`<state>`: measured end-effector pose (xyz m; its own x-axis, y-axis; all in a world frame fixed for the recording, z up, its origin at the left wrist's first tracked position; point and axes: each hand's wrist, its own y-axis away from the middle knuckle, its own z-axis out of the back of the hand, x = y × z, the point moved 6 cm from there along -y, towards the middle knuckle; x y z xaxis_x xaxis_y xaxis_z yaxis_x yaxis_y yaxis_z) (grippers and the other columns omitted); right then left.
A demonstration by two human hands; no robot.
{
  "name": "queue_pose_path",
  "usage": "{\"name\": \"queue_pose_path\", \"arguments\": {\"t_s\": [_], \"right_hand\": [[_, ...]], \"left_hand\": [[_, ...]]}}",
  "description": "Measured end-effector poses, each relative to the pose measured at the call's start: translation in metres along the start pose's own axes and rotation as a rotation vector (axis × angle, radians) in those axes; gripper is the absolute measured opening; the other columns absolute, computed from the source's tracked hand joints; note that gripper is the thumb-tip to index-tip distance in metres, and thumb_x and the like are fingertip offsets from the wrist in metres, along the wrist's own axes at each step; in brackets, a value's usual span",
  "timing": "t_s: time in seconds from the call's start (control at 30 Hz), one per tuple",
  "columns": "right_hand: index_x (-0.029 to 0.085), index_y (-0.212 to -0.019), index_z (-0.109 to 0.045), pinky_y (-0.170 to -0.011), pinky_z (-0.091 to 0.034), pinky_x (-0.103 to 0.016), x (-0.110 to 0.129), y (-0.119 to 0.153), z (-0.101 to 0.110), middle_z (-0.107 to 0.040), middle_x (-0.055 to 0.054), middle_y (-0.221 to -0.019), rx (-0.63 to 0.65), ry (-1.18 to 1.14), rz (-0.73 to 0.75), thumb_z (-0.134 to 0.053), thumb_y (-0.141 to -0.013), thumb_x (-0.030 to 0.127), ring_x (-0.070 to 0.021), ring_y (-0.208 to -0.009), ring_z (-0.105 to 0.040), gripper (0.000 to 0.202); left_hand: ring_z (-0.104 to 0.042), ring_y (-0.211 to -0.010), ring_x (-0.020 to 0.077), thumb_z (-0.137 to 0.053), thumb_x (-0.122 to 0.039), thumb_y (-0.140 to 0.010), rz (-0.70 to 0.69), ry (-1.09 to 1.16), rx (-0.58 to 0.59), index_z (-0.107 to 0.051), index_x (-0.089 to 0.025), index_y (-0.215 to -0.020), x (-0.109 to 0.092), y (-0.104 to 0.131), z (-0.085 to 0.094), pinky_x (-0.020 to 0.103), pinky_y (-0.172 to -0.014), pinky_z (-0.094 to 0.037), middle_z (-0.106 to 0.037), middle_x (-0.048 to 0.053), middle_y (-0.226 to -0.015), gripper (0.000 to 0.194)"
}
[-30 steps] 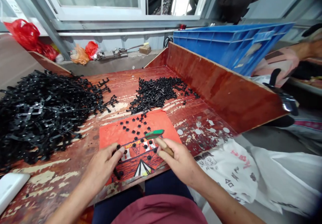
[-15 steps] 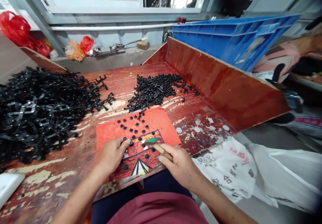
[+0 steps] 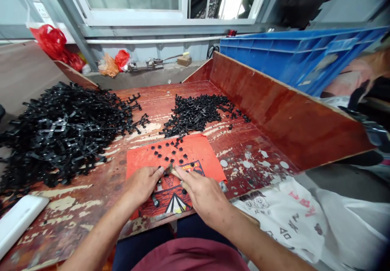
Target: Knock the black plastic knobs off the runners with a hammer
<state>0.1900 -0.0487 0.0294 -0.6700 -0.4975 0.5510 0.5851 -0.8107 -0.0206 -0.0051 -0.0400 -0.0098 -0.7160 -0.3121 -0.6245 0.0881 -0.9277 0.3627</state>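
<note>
My left hand (image 3: 145, 181) is closed, thumb and fingers pinched on a small black part (image 3: 155, 200) whose lower end shows below the fingers. My right hand (image 3: 199, 187) grips a small tool by its wooden handle (image 3: 175, 173); the tool's tip touches or nearly touches the black part near my left fingertips. Both hands rest over an orange printed cloth (image 3: 138, 159) at the table's front edge. Several small black round pieces (image 3: 166, 158) stand on the cloth beyond my hands.
A large heap of black linked parts (image 3: 67, 128) lies at the left, a smaller black pile (image 3: 198, 112) behind the cloth. A red wooden board (image 3: 283, 108) borders the right side, with a blue crate (image 3: 292, 55) beyond. A white object (image 3: 22, 222) lies front left.
My right hand has moved left with the tool, whose green part was in plain view, up to my left hand. The camera view has shifted, moving everything a little right and down.
</note>
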Motion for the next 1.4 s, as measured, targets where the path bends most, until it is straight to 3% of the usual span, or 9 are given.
{"name": "queue_pose_path", "arguments": {"t_s": [0.2,0.33,0.5,0.63,0.8,0.97,1.07,1.2,1.4], "right_hand": [[0.033,-0.148,-0.046,-0.095,-0.053,-0.035,0.001,-0.004,0.011,-0.066,-0.003,-0.129,0.040,-0.085,0.028,-0.048,-0.100,0.015,-0.0230,-0.110,-0.066,0.052],[0.030,-0.152,-0.041,-0.098,-0.051,-0.036,0.006,-0.006,0.024,-0.064,-0.005,-0.132,-0.047,-0.150,0.057,-0.041,-0.103,0.021,-0.0229,-0.111,-0.065,0.049],[0.035,-0.151,-0.042,-0.080,-0.056,-0.032,0.007,-0.005,0.015,-0.072,-0.006,-0.107,0.030,0.094,0.008,-0.043,-0.103,0.022,-0.0230,-0.088,-0.070,0.049],[0.034,-0.155,-0.033,-0.086,-0.054,-0.031,0.010,-0.005,0.016,-0.070,-0.007,-0.115,-0.019,0.060,0.041,-0.040,-0.105,0.023,-0.0226,-0.097,-0.069,0.052],[0.034,-0.151,-0.042,-0.073,-0.057,-0.036,0.014,-0.013,0.012,-0.074,-0.007,-0.095,0.086,0.220,-0.007,-0.045,-0.100,0.018,-0.0264,-0.081,-0.071,0.054],[0.031,-0.154,-0.036,-0.105,-0.047,-0.035,0.012,-0.011,0.059,-0.062,-0.002,-0.136,-0.176,-0.195,0.053,-0.042,-0.104,0.022,-0.0207,-0.119,-0.061,0.051],[0.029,-0.151,-0.041,-0.111,-0.041,-0.034,-0.004,0.002,0.071,-0.058,0.000,-0.140,-0.214,-0.356,-0.010,-0.041,-0.104,0.024,-0.0191,-0.128,-0.055,0.047],[0.024,-0.145,-0.051,-0.105,-0.044,-0.033,-0.015,0.010,0.050,-0.064,-0.004,-0.133,-0.167,-0.539,-0.113,-0.048,-0.101,0.027,-0.0217,-0.120,-0.060,0.044],[0.019,-0.094,-0.067,-0.062,-0.043,-0.022,-0.002,-0.008,0.014,-0.064,0.001,-0.080,-0.063,-0.636,-0.171,-0.060,-0.092,0.032,-0.0151,-0.072,-0.056,0.015]], "left_hand": [[-0.057,-0.061,0.0218,-0.049,-0.059,-0.085,-0.060,0.075,-0.034,-0.065,-0.022,-0.063,-0.001,0.001,0.004,0.027,-0.058,-0.037,-0.062,0.002,-0.057,0.046],[-0.055,-0.058,0.0204,-0.042,-0.056,-0.090,-0.027,-0.010,-0.038,-0.064,-0.022,-0.063,-0.002,0.003,0.002,0.026,-0.057,-0.034,-0.060,0.001,-0.056,0.048],[-0.062,-0.066,0.0228,-0.034,-0.053,-0.094,0.017,-0.128,-0.021,-0.068,-0.023,-0.075,-0.002,0.006,0.001,0.027,-0.058,-0.032,-0.068,0.005,-0.069,0.050],[-0.064,-0.070,0.0244,-0.030,-0.054,-0.095,0.046,-0.185,-0.028,-0.069,-0.023,-0.077,-0.003,0.008,0.002,0.028,-0.059,-0.031,-0.071,0.007,-0.073,0.053],[-0.065,-0.075,0.0255,-0.029,-0.051,-0.096,0.061,-0.214,-0.028,-0.071,-0.024,-0.084,-0.006,0.009,0.002,0.028,-0.061,-0.032,-0.072,0.008,-0.080,0.051],[-0.060,-0.071,0.0234,-0.036,-0.051,-0.094,-0.024,-0.151,-0.065,-0.058,-0.023,-0.071,-0.005,0.009,0.003,0.029,-0.063,-0.033,-0.064,0.004,-0.068,0.043],[-0.054,-0.067,0.0200,-0.044,-0.053,-0.090,-0.100,0.164,-0.042,-0.052,-0.022,-0.071,-0.008,0.015,0.008,0.028,-0.063,-0.036,-0.057,0.000,-0.067,0.038],[-0.050,-0.070,0.0177,-0.056,-0.061,-0.083,-0.026,0.599,0.130,-0.057,-0.020,-0.079,-0.014,0.028,0.006,0.025,-0.060,-0.038,-0.058,0.001,-0.078,0.041],[-0.042,-0.066,0.0136,-0.058,-0.051,-0.088,-0.247,0.496,0.181,-0.049,-0.020,-0.074,-0.039,0.043,-0.014,0.024,-0.060,-0.036,-0.047,-0.003,-0.070,0.034]]}}
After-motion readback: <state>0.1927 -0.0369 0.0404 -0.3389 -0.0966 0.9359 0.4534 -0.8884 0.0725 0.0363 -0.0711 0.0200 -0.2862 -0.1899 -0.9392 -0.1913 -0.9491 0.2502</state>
